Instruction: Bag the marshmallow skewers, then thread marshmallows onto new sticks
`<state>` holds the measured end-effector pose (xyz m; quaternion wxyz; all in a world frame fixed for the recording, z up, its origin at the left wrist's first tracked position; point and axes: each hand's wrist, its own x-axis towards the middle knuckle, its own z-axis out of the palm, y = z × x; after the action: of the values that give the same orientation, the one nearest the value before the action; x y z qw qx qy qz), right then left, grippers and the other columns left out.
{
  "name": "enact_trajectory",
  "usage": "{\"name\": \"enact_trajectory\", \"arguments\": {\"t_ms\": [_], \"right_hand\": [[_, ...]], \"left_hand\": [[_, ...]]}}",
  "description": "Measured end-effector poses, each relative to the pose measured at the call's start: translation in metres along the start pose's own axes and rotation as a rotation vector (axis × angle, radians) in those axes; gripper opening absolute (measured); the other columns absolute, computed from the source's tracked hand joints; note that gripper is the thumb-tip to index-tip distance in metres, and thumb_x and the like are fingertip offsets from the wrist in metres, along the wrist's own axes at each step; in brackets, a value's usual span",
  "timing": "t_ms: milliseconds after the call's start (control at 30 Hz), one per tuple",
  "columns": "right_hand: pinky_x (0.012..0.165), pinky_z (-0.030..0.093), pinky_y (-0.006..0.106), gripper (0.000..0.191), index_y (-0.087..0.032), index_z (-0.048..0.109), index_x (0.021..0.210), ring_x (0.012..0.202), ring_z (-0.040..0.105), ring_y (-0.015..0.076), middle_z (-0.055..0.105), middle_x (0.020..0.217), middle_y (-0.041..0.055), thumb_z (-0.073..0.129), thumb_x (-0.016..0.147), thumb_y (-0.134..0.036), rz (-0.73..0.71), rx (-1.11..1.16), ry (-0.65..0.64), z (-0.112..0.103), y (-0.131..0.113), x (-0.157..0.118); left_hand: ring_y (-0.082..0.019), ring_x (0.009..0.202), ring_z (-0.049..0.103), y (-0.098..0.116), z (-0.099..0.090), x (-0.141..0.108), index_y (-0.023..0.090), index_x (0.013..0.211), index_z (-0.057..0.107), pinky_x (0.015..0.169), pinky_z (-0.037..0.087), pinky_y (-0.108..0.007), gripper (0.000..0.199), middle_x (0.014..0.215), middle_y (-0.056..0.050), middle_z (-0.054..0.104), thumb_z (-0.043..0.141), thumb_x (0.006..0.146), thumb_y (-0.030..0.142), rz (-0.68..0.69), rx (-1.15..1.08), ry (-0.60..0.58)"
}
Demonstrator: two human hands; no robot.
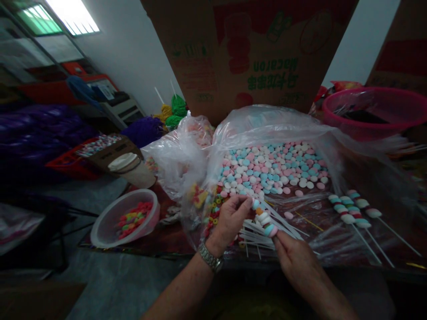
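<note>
Between my hands is a candy skewer (264,218), threaded with white, blue, pink and orange sweets and held at a tilt. My right hand (295,258) is closed round its lower end, just under the bottom sweets; the stick there is hidden by the fingers. At the top end, my left hand (230,218) pinches a pale sweet against the skewer. Loose white sticks (256,238) lie beneath my hands. Just beyond them spreads a heap of pink, white and blue round sweets (270,166) on clear plastic. Ring-shaped gummies (215,209) lie beside my left hand.
Finished-looking candy skewers (353,211) lie at the right. A clear bowl (100,226) of red and green sweets stands at the left table edge, near a pale bucket (136,171). A pink basin (370,126) sits back right, and a large cardboard box (227,80) rises behind.
</note>
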<state>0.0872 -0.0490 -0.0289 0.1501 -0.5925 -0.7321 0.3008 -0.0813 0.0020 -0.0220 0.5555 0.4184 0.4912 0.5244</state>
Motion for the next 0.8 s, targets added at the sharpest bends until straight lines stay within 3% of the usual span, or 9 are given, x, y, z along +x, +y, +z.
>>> {"name": "enact_trajectory", "arguments": {"t_ms": [100,267,500,800], "right_hand": [[0.057,0.035,0.025,0.033,-0.023,0.062,0.096,0.065,0.061,0.0185,0.068,0.073,0.0046,0.030,0.089,-0.027,0.003,-0.030,-0.028,0.001,-0.002,-0.001],[0.054,0.032,0.025,0.033,-0.022,0.061,0.091,0.059,0.058,0.0174,0.065,0.065,0.0041,0.029,0.090,-0.025,0.012,-0.093,-0.055,0.000,-0.011,-0.002],[0.058,0.036,0.023,0.032,-0.021,0.062,0.092,0.069,0.062,0.0184,0.065,0.065,0.0054,0.030,0.091,-0.025,-0.022,-0.039,-0.040,0.008,-0.019,0.001],[0.059,0.037,0.024,0.031,-0.018,0.060,0.099,0.071,0.063,0.0187,0.068,0.080,0.0095,0.030,0.091,-0.021,0.037,-0.016,-0.049,0.017,-0.024,0.012]], "left_hand": [[-0.011,0.053,0.057,-0.001,0.004,0.004,0.015,0.079,0.057,0.051,0.049,-0.023,0.021,0.065,0.002,0.059,0.067,0.069,0.031,-0.064,-0.190,0.091],[-0.009,0.058,0.057,-0.004,0.015,0.003,0.014,0.075,0.057,0.055,0.046,-0.020,0.017,0.071,0.000,0.057,0.061,0.070,0.030,-0.142,-0.389,0.049],[-0.007,0.052,0.056,-0.008,0.040,-0.009,0.019,0.077,0.046,0.056,0.047,-0.021,0.019,0.067,0.006,0.051,0.056,0.075,0.034,-0.099,-0.461,0.253],[-0.007,0.046,0.050,-0.014,0.041,-0.004,0.020,0.080,0.043,0.056,0.050,-0.025,0.021,0.056,0.009,0.046,0.060,0.072,0.028,-0.139,-0.600,0.291]]}}
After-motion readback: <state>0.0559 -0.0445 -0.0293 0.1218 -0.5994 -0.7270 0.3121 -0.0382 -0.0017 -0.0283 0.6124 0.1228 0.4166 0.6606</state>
